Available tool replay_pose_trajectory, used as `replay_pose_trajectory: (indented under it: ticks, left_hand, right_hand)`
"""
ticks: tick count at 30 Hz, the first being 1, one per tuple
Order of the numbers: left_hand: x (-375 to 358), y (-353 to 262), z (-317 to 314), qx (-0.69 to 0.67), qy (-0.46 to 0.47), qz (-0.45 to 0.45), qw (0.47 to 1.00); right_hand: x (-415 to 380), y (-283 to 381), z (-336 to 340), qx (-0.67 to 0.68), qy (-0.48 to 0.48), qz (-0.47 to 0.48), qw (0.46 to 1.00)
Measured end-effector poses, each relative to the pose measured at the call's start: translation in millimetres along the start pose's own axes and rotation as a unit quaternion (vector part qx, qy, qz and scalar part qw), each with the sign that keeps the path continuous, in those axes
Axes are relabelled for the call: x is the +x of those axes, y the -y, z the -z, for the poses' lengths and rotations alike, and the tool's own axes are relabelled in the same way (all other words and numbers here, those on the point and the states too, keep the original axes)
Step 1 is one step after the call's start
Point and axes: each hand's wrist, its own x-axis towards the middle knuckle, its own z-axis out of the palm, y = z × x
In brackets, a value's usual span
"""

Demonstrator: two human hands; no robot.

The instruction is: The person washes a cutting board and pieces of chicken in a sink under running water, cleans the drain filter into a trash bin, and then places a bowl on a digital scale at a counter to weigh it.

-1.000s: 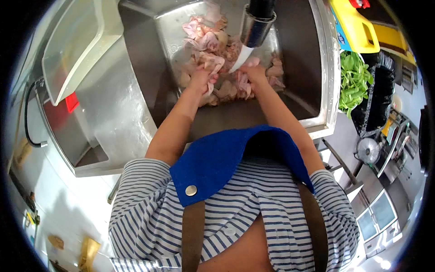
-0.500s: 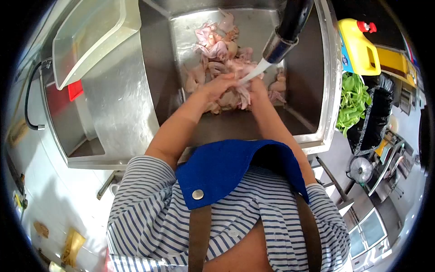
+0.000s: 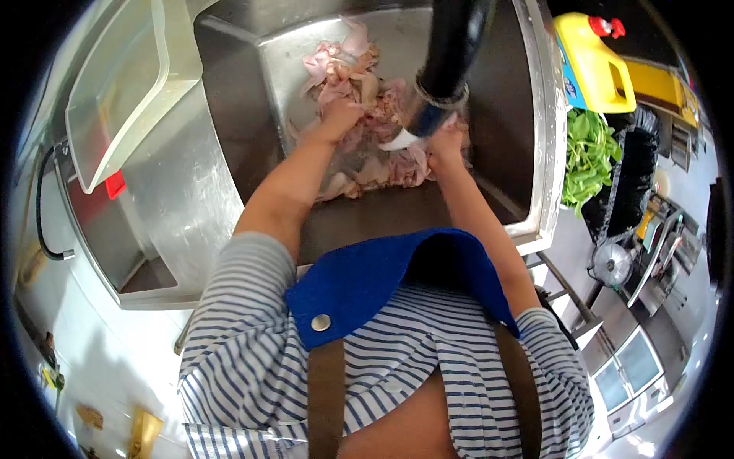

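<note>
Pale pink raw poultry pieces [image 3: 375, 170] lie in a loose pile in the steel sink [image 3: 283, 69]. My left hand [image 3: 342, 119] is at the pile's left side, its fingers curled on a piece and partly hidden. On the right, near the sink wall, my right hand [image 3: 446, 147] is closed around another piece, slightly blurred. Between the hands, a black faucet [image 3: 449, 65] pours a white stream of water [image 3: 401, 140] onto the poultry. The faucet covers part of the pile's right side.
A clear plastic tub [image 3: 122, 99] rests on the steel drainboard [image 3: 172, 161] at left. A red object [image 3: 115, 185] shows in the second basin. Right of the sink stand a yellow jug [image 3: 592, 65], leafy greens [image 3: 589, 157] and a black-lined bin [image 3: 623, 180].
My hands have moved apart: the left went up and left over the pile, the right slightly right. Poultry beneath them has shifted. The view has turned slightly; water still runs.
</note>
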Motion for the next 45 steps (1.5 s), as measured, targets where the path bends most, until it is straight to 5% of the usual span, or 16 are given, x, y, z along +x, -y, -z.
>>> replay_pose_trajectory:
  ticks: [2, 4, 9, 12, 15, 16, 18, 20, 22, 23, 25, 32, 35, 39, 41, 45]
  left_hand:
    - [-12, 10, -14, -0.283, 0.042, 0.068, 0.956]
    - [-24, 14, -39, -0.479, 0.009, 0.041, 0.877]
    - [-86, -38, -32, -0.596, -0.085, 0.01, 0.798]
    - [-131, -64, -17, -0.67, 0.078, -0.002, 0.738]
    - [-146, -64, -22, -0.686, 0.104, -0.034, 0.719]
    - [-149, -64, -23, -0.685, 0.107, -0.036, 0.72]
    - [-151, -59, -25, -0.532, 0.075, -0.05, 0.842]
    - [-128, -46, -26, -0.529, 0.104, -0.031, 0.842]
    - [-104, -31, -18, -0.519, 0.132, 0.045, 0.843]
    - [-110, -37, -9, -0.52, 0.13, 0.043, 0.843]
    - [-127, -55, 9, -0.618, 0.134, 0.089, 0.77]
    - [-103, -30, -8, -0.589, 0.206, 0.063, 0.778]
    - [-92, -25, -18, -0.544, 0.1, 0.085, 0.828]
    - [-101, -30, -11, -0.525, 0.094, 0.12, 0.837]
    - [-112, -41, -7, -0.423, 0.013, 0.147, 0.894]
    - [-109, -14, -22, -0.603, 0.083, 0.079, 0.79]
  right_hand:
    - [-13, -2, -11, -0.09, -0.002, 0.042, 0.995]
    - [1, -32, -17, -0.119, 0.044, 0.115, 0.985]
    - [-51, -19, -32, -0.205, 0.178, 0.19, 0.943]
    - [-57, -24, -24, -0.151, 0.256, 0.167, 0.94]
    - [-61, -22, -17, -0.092, 0.303, 0.162, 0.935]
    - [-65, -21, -13, -0.054, 0.336, 0.158, 0.927]
    - [-79, -9, -17, -0.102, 0.303, 0.172, 0.932]
    - [-84, -10, -19, -0.148, 0.27, 0.187, 0.933]
    - [-81, -29, -16, -0.425, 0.21, 0.355, 0.806]
    - [-89, -26, -14, -0.424, 0.211, 0.358, 0.805]
    - [-116, -12, -6, -0.565, 0.215, 0.392, 0.693]
    - [-118, -17, 7, -0.603, 0.219, 0.423, 0.64]
    - [-121, -21, 8, -0.611, 0.214, 0.405, 0.646]
    - [-116, -29, 3, -0.6, 0.231, 0.383, 0.663]
    - [-118, -25, -2, -0.587, 0.229, 0.353, 0.692]
    - [-117, -15, -12, -0.536, 0.196, 0.31, 0.76]
